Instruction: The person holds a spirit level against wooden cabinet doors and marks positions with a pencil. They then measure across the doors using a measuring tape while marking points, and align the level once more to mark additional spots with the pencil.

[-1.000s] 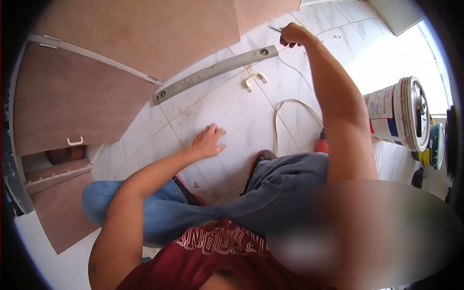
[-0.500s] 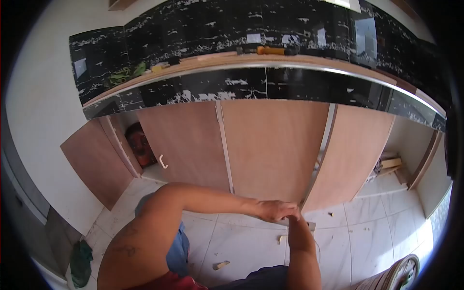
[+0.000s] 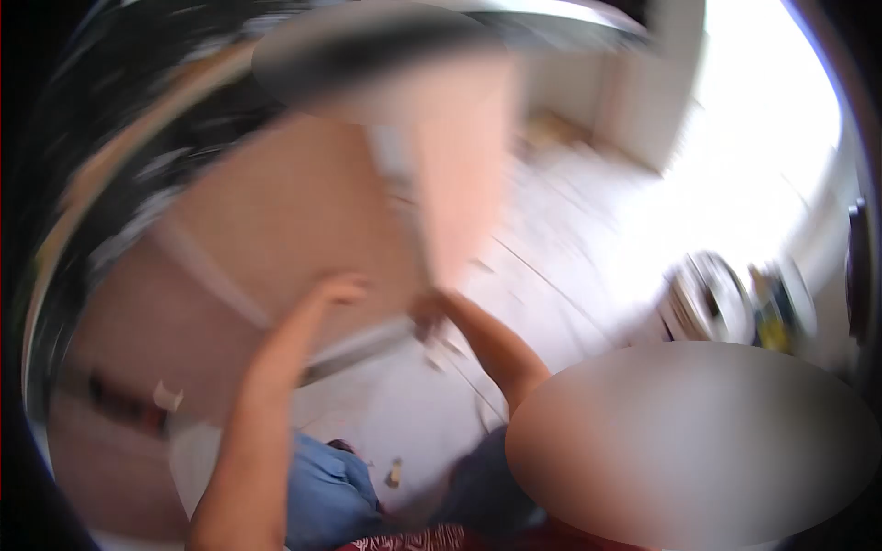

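Observation:
My left hand (image 3: 345, 288) is in front of the lower part of the middle plywood cupboard door (image 3: 294, 211), its fingers smeared by motion. Whether it touches the panel, I cannot tell. Close to that door's lower right corner, beside the bottom of the open right-hand door (image 3: 464, 174), is my right hand (image 3: 432, 312). Its fingers point downward and are too blurred to show a grip. Under the middle door runs the cupboard's bottom edge (image 3: 358, 351). Small pale scraps (image 3: 444, 354) lie on the floor just below my right hand.
White floor tiles (image 3: 570, 266) stretch to the right toward bright light. A round tub (image 3: 712, 298) and another container (image 3: 781, 308) stand there. A pale handle (image 3: 168, 397) sticks out from the left door. Smeared oval patches hide the top and lower right.
The view has swung right and tilted, and is now blurred. My hands, which were together at the middle door's lower right corner, are apart, the left one on the left.

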Demonstrator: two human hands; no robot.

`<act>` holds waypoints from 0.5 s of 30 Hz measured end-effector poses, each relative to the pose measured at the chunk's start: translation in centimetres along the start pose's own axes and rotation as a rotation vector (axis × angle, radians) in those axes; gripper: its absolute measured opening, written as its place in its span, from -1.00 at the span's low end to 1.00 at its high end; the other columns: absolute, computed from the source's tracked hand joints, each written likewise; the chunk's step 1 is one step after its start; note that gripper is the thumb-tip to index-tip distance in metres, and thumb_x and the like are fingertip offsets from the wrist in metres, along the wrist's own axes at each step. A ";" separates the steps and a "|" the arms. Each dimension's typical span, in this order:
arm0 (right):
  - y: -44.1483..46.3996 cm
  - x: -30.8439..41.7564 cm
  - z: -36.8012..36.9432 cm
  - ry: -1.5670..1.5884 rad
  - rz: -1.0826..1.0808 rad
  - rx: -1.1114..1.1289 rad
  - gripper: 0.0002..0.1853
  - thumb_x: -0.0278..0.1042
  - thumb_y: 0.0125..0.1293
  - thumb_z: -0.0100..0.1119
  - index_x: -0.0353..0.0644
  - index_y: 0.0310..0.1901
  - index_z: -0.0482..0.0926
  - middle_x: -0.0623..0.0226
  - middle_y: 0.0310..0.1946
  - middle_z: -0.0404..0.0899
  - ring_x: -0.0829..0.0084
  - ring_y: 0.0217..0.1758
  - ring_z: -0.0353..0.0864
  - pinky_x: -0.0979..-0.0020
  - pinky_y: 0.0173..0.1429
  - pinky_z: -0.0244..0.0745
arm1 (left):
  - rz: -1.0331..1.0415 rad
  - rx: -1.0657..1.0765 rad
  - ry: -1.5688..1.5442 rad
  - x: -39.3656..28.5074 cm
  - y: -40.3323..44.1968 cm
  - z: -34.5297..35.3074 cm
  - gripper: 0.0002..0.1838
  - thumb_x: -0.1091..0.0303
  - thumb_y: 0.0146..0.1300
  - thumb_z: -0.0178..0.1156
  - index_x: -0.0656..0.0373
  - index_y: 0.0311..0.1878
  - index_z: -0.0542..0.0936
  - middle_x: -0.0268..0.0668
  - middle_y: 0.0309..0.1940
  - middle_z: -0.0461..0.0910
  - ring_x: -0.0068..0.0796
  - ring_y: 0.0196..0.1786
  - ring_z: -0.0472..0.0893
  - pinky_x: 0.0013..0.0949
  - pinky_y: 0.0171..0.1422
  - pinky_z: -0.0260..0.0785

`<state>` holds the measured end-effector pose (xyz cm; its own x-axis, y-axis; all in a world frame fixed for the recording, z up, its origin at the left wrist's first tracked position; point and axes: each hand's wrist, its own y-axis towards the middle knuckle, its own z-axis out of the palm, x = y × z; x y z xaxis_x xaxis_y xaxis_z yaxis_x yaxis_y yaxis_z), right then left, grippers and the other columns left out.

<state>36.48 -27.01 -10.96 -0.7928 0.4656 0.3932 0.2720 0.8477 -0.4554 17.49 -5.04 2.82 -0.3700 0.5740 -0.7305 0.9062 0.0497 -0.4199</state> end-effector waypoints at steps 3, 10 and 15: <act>-9.6 -4.1 -2.9 0.240 -0.094 -0.034 -0.52 -0.35 0.16 0.30 -0.21 0.15 0.55 0.14 0.09 0.62 0.24 -0.08 0.70 0.18 0.02 0.63 | -0.291 0.309 0.068 -1.1 3.6 0.3 -0.32 0.22 0.23 0.31 -0.01 0.41 0.32 -0.30 -0.46 0.56 -0.53 -0.53 0.47 -0.47 -0.50 0.36; -44.7 -6.6 -14.1 1.041 0.072 -0.987 -0.53 -0.30 0.32 0.24 -0.45 0.11 0.36 -0.08 -0.16 0.68 0.14 -0.17 0.75 0.24 -0.06 0.67 | -0.244 0.443 0.377 -3.0 11.4 4.0 -0.27 0.19 0.23 0.23 0.01 0.47 0.23 -0.21 0.06 0.58 -0.29 -0.21 0.67 -0.18 -0.20 0.51; -58.2 -19.2 -7.5 -0.174 0.993 -1.784 -0.72 -0.43 0.24 0.21 -0.22 0.00 0.54 0.13 -0.25 0.66 0.30 -0.18 0.69 0.30 -0.24 0.63 | -0.110 0.365 0.328 -2.0 13.8 4.6 -0.32 0.11 0.25 0.22 0.04 0.43 0.32 -0.20 0.13 0.56 -0.36 -0.23 0.67 -0.22 -0.24 0.51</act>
<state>39.98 -83.35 13.99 -0.0711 0.8945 0.4414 0.5872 -0.3202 0.7434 29.79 -9.25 -3.99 -0.3225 0.8110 -0.4881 0.7129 -0.1311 -0.6889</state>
